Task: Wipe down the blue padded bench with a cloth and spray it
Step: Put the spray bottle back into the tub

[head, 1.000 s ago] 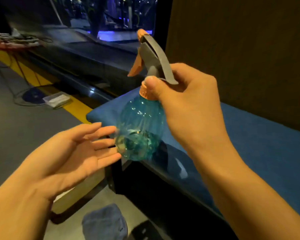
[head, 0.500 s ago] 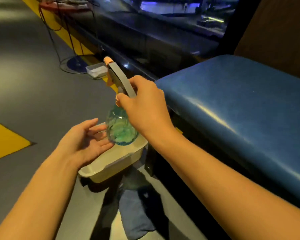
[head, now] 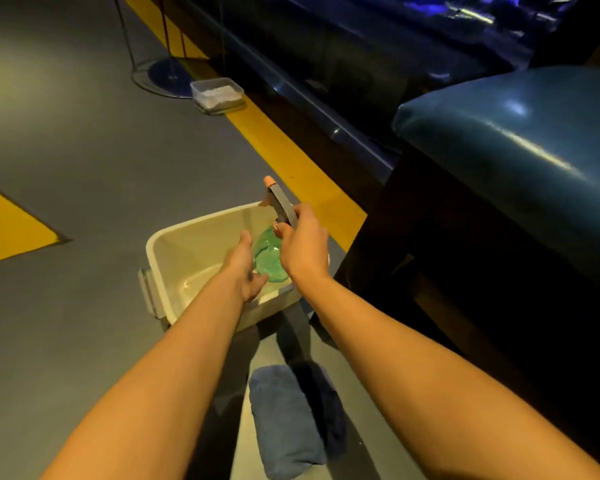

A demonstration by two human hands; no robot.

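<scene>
grey floor point(head: 66, 140); right hand point(head: 303, 249) grip holds spray bottle point(head: 269, 259), base hidden; left hand point(head: 245, 268) spread.

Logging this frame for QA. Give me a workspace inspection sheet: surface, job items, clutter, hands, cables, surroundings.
Surface: blue padded bench, glossy, nothing on the part in view.
Job's things: spray bottle inside the beige bin; folded blue cloth on the floor.
Clutter: clear lidded container on the floor.
Hands: right hand grips the bottle's neck; left hand open beside the bottle.
Cables: nothing seen.
Surroundings: yellow floor stripe, round stand base.
</scene>
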